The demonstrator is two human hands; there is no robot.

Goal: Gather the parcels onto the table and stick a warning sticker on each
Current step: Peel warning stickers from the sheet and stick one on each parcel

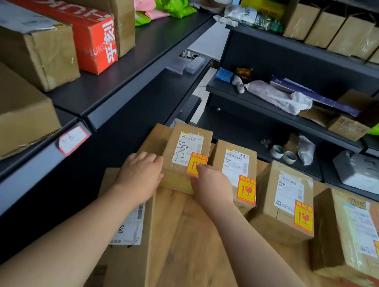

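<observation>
On the wooden worktop (201, 259) that filled the lower centre and right of the head view, four cardboard parcels stood in a row running from the centre towards the right edge. The leftmost parcel (186, 150), at the centre of the frame, carried a white label and an orange warning sticker (195, 160) at its near right corner. The right grip (211, 185) pressed down on that sticker with extended fingers (201, 168), its thumb against the parcel's near side. The left grip (139, 175) lay relaxed and uncurled, grasping nothing, against the left side of the same parcel and on top of a flat parcel (126, 266) at the lower left of the worktop. The second parcel (232, 166), the third parcel (279, 204) and the fourth parcel (343, 241) each bore an orange sticker at the near right corner. Dark shelving (106, 93) at the left held a red box (94, 48) among brown cartons, and tape rolls (282, 154) sat on a shelf behind the worktop.
</observation>
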